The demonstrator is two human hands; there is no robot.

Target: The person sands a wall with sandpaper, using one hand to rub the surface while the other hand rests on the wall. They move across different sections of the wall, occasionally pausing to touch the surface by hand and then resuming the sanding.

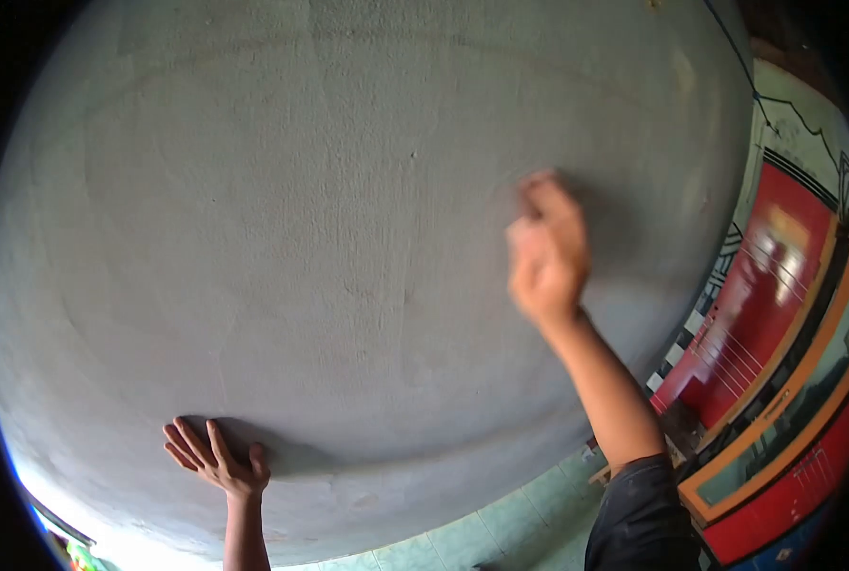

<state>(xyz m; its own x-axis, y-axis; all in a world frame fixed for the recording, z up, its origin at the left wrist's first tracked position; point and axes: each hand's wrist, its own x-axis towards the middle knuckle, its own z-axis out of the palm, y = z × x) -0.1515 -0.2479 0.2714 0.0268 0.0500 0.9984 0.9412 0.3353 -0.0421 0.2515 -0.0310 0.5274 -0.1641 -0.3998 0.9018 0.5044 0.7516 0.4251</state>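
A broad grey wall (348, 219) with a rough, streaky surface fills most of the view. Low on its left side, my left hand (220, 462) rests flat against it with the fingers spread. My right hand (550, 252) is raised at the right of the wall, its fingers curled in and blurred by motion. Whatever may be between those fingertips is too smeared to name. The right hand's shadow falls on the wall just beside it.
Pale green floor tiles (463, 542) run along the foot of the wall. On the right are a red panel (758, 285) and an orange-framed glass cabinet (729, 476). A dark cable (729, 43) hangs at the upper right. Bright light enters at the lower left.
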